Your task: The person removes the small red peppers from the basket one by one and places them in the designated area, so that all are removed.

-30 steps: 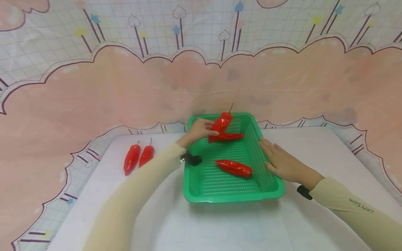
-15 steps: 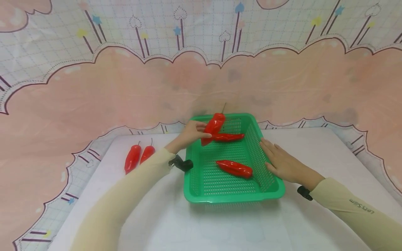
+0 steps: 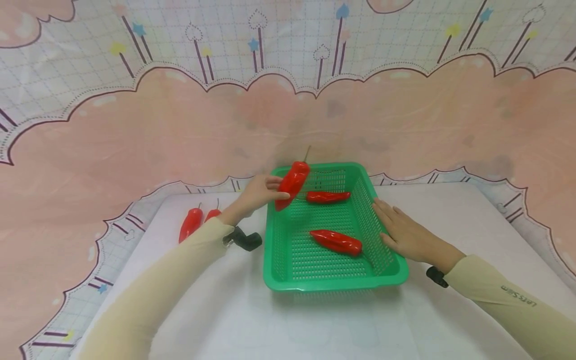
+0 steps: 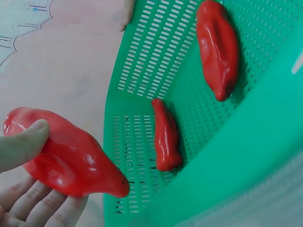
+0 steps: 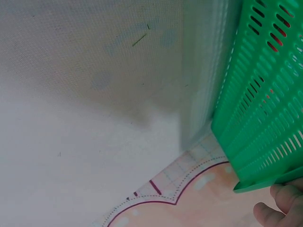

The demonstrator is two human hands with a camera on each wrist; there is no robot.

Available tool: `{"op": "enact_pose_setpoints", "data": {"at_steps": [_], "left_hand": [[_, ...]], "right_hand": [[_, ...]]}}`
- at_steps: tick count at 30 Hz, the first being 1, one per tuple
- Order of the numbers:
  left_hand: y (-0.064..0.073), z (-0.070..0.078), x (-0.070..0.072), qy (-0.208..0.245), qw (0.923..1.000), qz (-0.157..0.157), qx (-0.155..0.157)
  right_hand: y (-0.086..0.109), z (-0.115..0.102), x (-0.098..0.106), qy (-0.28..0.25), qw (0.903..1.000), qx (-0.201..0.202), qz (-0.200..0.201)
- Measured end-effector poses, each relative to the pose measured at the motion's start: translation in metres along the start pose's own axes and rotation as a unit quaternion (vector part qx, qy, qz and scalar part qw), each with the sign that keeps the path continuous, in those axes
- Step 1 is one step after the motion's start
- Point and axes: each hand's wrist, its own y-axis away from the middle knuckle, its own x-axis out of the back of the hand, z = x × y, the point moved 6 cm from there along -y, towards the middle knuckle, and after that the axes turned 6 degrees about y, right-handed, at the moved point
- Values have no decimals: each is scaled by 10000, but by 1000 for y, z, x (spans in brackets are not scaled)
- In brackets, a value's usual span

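Printed backdrop, beyond fingertips. White table, beneath them. Green basket, 1, between left and right fingers. Right hand, fingers straight at basket rim. Left hand, thumb and fingers pinching 1 red pepper. Basket peppers, 2, right of the left fingers; table peppers, 2, left of them.

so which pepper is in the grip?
The stem-up pepper pinched in the left hand. The others lie unheld: a near pepper and a far pepper in the basket, two peppers on the table.
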Motion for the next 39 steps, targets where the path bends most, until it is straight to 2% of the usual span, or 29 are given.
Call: {"op": "enact_pose_setpoints", "data": {"at_steps": [9, 19, 29, 39], "left_hand": [[16, -5, 16, -75, 9997, 71, 242], [35, -16, 35, -176, 9985, 234, 456], [54, -38, 55, -257, 9933, 486, 1014], [65, -61, 69, -260, 9890, 669, 1293]], "right_hand": [[0, 0, 0, -9, 10000, -17, -9], [0, 1, -1, 15, 10000, 10, 28], [-1, 0, 0, 54, 9999, 41, 79], [-1, -1, 1, -5, 10000, 12, 50]]}}
